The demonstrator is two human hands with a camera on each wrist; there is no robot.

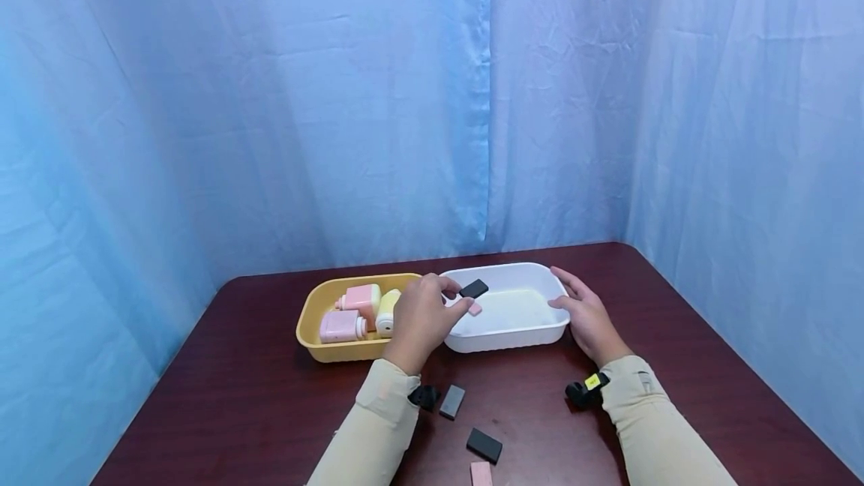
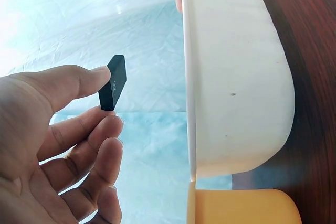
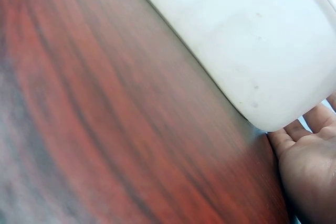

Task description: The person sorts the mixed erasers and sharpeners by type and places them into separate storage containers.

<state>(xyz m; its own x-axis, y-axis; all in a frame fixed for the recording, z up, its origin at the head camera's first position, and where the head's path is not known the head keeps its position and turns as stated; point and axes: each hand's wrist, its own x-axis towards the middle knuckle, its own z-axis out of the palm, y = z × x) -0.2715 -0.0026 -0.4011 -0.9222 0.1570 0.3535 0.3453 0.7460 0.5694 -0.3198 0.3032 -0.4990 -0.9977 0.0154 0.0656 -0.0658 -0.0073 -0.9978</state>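
Observation:
Over the left part of the white plastic bin (image 1: 516, 338), my left hand (image 1: 421, 321) pinches a small flat black block (image 2: 118, 80) between thumb and fingers. The left wrist view shows the block held by its edge, with a small pale mark on one side and the other fingers loosely bent. A small pink block (image 1: 475, 309) shows inside the bin, just below the black one. At the bin's right end, my right hand (image 1: 592, 325) grips the wall, thumb over the rim and fingers round the outside. In the right wrist view, the bin hides part of those fingers.
To the left stands a yellow bin (image 1: 340, 353) holding a lavender bottle (image 1: 340, 327), a pink bottle (image 1: 362, 300) and a pale yellow bottle (image 1: 386, 312). Nearer on the dark table lie a grey block (image 1: 452, 402), a black block (image 1: 484, 445) and a pink block (image 1: 481, 474). Blue curtains (image 1: 378, 111) hang behind.

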